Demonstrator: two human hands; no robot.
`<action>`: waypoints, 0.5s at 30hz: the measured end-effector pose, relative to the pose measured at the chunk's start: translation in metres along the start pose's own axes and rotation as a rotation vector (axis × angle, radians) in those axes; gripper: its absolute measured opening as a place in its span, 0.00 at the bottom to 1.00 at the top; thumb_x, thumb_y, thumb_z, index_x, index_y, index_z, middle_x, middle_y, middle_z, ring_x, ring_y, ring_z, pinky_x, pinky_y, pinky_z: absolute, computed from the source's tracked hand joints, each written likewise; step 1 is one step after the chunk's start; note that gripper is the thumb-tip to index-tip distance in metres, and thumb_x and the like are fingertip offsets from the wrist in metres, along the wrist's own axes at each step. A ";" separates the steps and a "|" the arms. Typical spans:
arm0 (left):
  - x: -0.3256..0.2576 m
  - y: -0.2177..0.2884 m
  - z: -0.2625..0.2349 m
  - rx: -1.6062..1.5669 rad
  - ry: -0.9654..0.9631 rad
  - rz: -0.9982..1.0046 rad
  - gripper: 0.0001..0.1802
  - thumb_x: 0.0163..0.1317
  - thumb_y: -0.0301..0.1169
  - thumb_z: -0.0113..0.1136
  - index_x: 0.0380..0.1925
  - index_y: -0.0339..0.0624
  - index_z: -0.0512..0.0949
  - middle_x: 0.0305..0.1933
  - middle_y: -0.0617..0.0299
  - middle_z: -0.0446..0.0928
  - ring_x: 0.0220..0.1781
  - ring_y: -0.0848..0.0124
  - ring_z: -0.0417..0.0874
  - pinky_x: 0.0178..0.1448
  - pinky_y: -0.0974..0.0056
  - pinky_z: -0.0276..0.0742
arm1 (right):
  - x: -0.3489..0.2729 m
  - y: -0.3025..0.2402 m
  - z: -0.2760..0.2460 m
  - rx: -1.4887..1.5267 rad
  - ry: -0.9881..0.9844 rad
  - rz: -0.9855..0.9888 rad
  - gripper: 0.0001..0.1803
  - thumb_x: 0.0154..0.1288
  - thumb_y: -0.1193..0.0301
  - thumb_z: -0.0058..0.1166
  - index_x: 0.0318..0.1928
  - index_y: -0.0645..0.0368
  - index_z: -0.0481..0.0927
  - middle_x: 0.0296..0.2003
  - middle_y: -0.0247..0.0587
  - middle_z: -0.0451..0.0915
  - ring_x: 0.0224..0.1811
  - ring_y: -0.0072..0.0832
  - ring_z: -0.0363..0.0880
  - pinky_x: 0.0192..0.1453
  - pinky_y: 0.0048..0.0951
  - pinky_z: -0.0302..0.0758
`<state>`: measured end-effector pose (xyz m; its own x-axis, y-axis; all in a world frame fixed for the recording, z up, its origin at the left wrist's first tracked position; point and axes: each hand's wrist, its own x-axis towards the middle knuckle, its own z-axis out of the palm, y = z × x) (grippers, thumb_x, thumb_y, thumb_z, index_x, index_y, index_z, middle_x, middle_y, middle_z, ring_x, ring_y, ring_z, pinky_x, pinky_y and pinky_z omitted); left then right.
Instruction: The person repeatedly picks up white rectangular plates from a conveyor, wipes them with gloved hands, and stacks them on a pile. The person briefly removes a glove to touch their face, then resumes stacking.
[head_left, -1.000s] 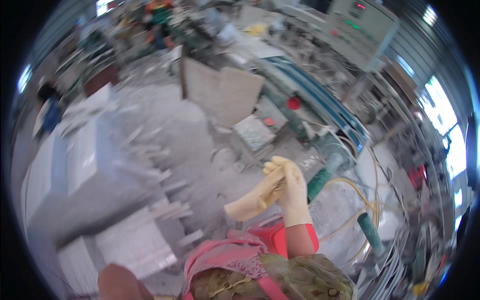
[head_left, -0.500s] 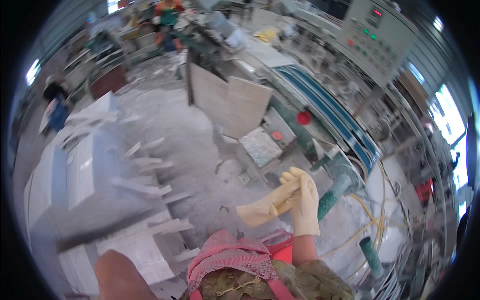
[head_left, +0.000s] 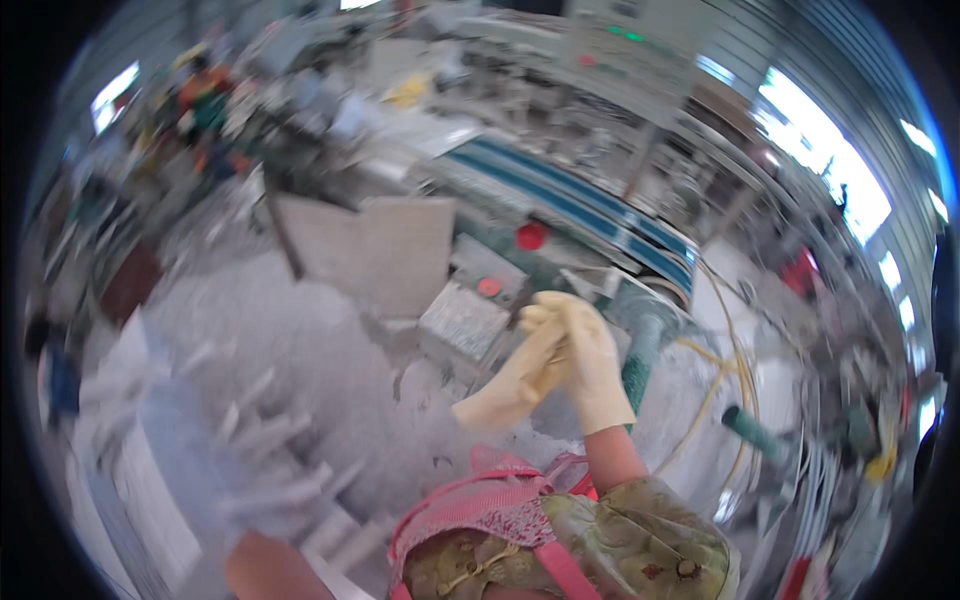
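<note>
I'm watching the closed right hand (head_left: 590,365); it's clasping a loose glove (head_left: 505,388). I'm not seeing the left hand.

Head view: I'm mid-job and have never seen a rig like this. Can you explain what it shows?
There is no robot: a person wears a wide fisheye camera on the head, looking down, so straight edges bend. The right hand, gloved in pale yellow, appears to grip a second glove like it. No forearm shows at that one's open end; I can't tell whether the left hand is inside. Beyond are a blue-striped machine bed and a red round part. Blurred pale strips lie jumbled to the left.
</note>
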<state>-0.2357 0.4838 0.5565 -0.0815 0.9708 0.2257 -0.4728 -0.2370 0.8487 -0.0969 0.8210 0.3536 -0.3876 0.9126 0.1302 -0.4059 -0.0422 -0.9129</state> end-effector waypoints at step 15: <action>0.178 -0.102 -0.160 0.403 -0.396 0.576 0.18 0.73 0.38 0.55 0.48 0.31 0.80 0.49 0.44 0.83 0.49 0.57 0.85 0.60 0.53 0.79 | 0.053 0.010 -0.037 0.097 0.024 0.052 0.22 0.82 0.60 0.46 0.59 0.67 0.76 0.53 0.47 0.83 0.56 0.35 0.83 0.63 0.36 0.79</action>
<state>-0.3421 0.6867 0.4339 0.1366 0.6243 0.7691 -0.0927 -0.7649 0.6374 -0.0910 0.8844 0.3365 -0.3911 0.9175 0.0729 -0.4639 -0.1281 -0.8766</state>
